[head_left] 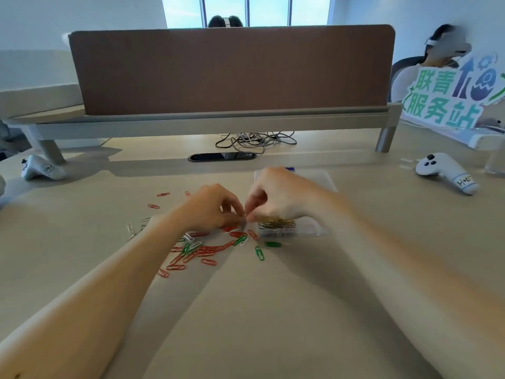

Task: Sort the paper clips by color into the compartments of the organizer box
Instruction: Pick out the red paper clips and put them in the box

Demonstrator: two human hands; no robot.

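- At the centre of the worktop (273, 310): left hand (216, 206) and right hand (276, 198) are brought together fingertip to fingertip, just beside the near left corner of the organizer box (323, 184).
- Hands, state: the fingers of both are curled and the tips pinched towards one another. Whether a clip is held between them cannot be told; anything there is too small and blurred.
- Organizer box: clear plastic, set right of the loose clips and partly covered by the right hand. A heap of gold and silver clips (277, 224) is seen in its near compartment; the other compartments cannot be read.
- Red paper clips (207, 251): the largest lot, scattered loose under and in front of the left hand, with strays further left.
- Green paper clips (259, 253): a few, mixed into the red lot and lying just in front of the box.
- White paper clips (130, 228): a small group left of the left forearm, others among the red.
- Step in hand, as judged: a single clip is being picked or separated at the edge of the heap; sorting is at an early stage.
- Next move, as judged: the clip's colour is to be confirmed and the clip carried over the box wall into a compartment of its own, apart from the gold and silver.
- Also present: two white controllers (445, 172) at the worktop's sides, a brown partition screen (232, 69), tangled cables (257, 139).
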